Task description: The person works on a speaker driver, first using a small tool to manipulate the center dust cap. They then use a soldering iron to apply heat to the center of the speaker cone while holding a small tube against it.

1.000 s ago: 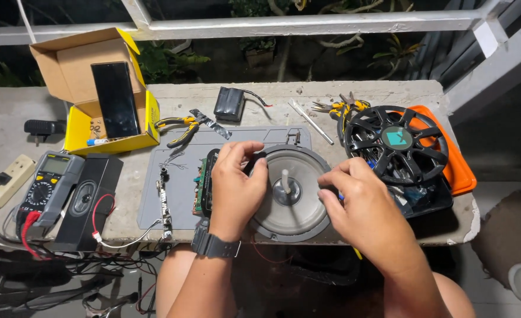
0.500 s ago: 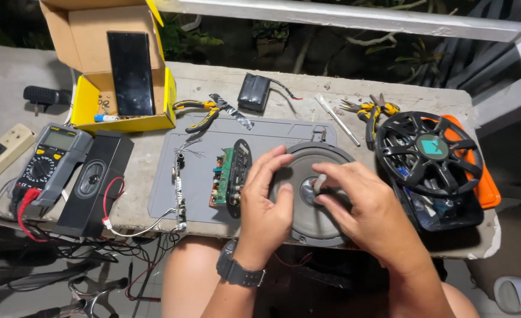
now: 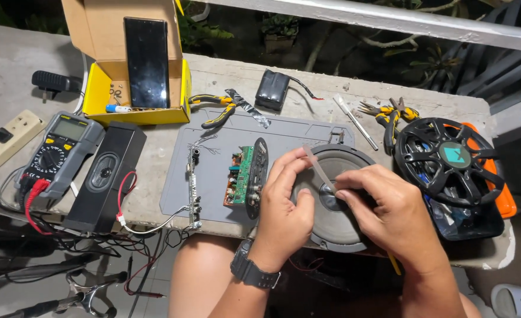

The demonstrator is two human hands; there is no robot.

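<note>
Both hands' fingers [image 3: 307, 162] have lifted, pinching a clear strip [image 3: 318, 166] (taut) above the speaker [image 3: 355, 159].

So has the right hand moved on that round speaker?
Yes. The right hand went from the speaker rim's right edge inward to its centre.

1. You sit at a pale concrete desk [image 3: 307, 79], worn and chipped along its edges.
2. Beyond it, a white railing [image 3: 390, 17] runs across, with dark plants [image 3: 284, 26] behind.
3. It's night out there; light falls from above.
4. Below lies a grey tiled floor [image 3: 154, 277].
</note>
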